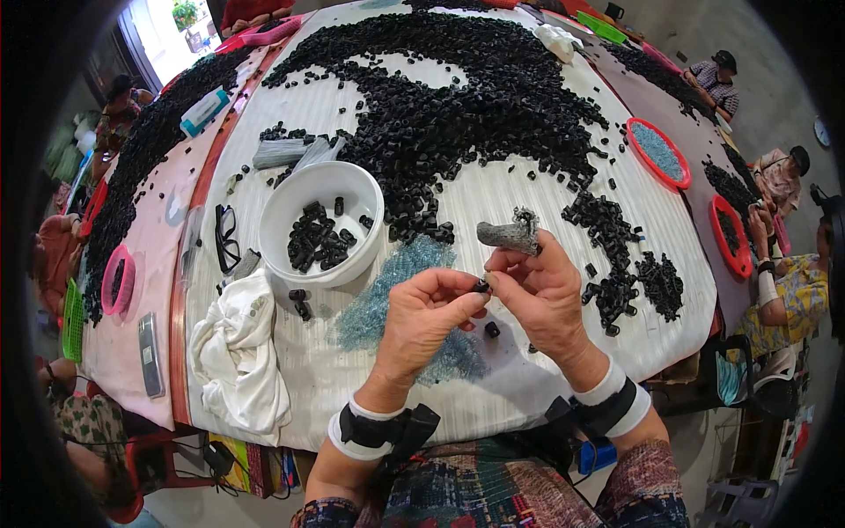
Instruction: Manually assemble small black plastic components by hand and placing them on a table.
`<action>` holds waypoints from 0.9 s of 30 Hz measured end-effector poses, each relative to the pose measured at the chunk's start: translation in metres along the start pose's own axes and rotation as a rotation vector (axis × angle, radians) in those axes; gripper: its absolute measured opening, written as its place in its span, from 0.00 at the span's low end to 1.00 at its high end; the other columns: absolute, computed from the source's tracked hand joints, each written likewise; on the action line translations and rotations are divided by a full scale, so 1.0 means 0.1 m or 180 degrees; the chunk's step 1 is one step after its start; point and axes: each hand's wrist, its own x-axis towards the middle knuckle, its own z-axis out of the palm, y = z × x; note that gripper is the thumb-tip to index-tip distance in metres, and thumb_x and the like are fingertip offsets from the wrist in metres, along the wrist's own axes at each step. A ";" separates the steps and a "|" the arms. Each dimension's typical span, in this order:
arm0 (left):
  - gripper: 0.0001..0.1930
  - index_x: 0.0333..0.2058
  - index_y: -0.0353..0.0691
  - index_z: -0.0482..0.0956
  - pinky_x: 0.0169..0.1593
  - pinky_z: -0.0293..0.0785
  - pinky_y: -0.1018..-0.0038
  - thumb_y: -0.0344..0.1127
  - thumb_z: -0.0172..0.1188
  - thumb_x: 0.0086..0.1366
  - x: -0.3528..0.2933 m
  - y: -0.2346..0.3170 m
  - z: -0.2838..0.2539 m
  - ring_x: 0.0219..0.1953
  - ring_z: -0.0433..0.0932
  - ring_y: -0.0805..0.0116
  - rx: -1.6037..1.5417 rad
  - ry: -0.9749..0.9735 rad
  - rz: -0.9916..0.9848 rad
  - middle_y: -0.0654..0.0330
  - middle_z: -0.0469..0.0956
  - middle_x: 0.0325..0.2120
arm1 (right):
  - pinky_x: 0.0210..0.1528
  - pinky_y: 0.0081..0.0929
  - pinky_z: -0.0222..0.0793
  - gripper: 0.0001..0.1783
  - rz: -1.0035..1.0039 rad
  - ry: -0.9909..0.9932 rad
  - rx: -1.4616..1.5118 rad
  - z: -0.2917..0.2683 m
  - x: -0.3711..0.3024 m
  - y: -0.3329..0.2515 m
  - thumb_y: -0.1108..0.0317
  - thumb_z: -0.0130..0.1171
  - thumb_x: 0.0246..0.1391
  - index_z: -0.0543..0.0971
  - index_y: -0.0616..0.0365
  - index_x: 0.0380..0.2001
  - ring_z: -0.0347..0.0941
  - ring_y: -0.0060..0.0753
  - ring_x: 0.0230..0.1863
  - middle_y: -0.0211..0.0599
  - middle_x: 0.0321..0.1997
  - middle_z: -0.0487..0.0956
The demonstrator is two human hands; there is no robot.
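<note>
Over the near part of the table my hands meet at their fingertips. My left hand (429, 319) is closed in a pinch on a small black cylindrical piece (481, 285). The thumb and forefinger of my right hand (547, 297) touch the same piece. Between other fingers and the palm, my right hand also grips a bundle of thin grey strands (509, 236). Beneath my left hand spreads a heap of small clear bluish pieces (387, 295). One loose black piece (491, 329) lies just below my fingertips. A white bowl (368, 257) with several black pieces stands left of my hands.
A large heap of black pieces (475, 114) covers the far table. Grey bundles (280, 153) lie behind the bowl. Eyeglasses (227, 239) and a white cloth (236, 356) are at left. A red tray (656, 151) of bluish pieces stands at right. Other people sit around neighbouring tables.
</note>
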 end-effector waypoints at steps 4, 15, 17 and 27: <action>0.09 0.36 0.32 0.76 0.29 0.76 0.82 0.27 0.63 0.57 0.01 -0.02 -0.01 0.29 0.80 0.73 0.0014 0.0056 0.0021 0.58 0.79 0.29 | 0.33 0.17 0.72 0.16 0.0126 -0.0034 -0.0099 0.00 -0.02 0.01 0.79 0.57 0.49 0.69 0.62 0.43 0.73 0.17 0.32 0.30 0.32 0.76; 0.08 0.35 0.32 0.77 0.28 0.77 0.81 0.25 0.64 0.55 0.02 -0.02 0.01 0.29 0.80 0.73 0.0164 0.0114 0.0086 0.58 0.80 0.29 | 0.35 0.19 0.73 0.15 -0.0032 0.0109 -0.0181 -0.02 -0.12 0.11 0.79 0.57 0.48 0.69 0.62 0.42 0.74 0.19 0.34 0.32 0.32 0.77; 0.08 0.35 0.32 0.77 0.29 0.77 0.81 0.26 0.64 0.55 0.01 -0.01 0.01 0.29 0.80 0.74 0.0257 0.0119 0.0104 0.58 0.80 0.28 | 0.34 0.19 0.73 0.15 -0.0194 0.0066 -0.0409 -0.04 -0.10 0.16 0.79 0.58 0.48 0.70 0.63 0.41 0.75 0.20 0.32 0.34 0.32 0.77; 0.09 0.35 0.32 0.77 0.30 0.77 0.81 0.27 0.64 0.55 0.00 0.02 0.01 0.30 0.80 0.73 0.0213 0.0130 0.0005 0.58 0.80 0.28 | 0.26 0.25 0.71 0.12 -0.1061 -0.0041 -0.1584 -0.02 -0.10 0.06 0.83 0.58 0.43 0.73 0.65 0.35 0.74 0.32 0.24 0.41 0.28 0.75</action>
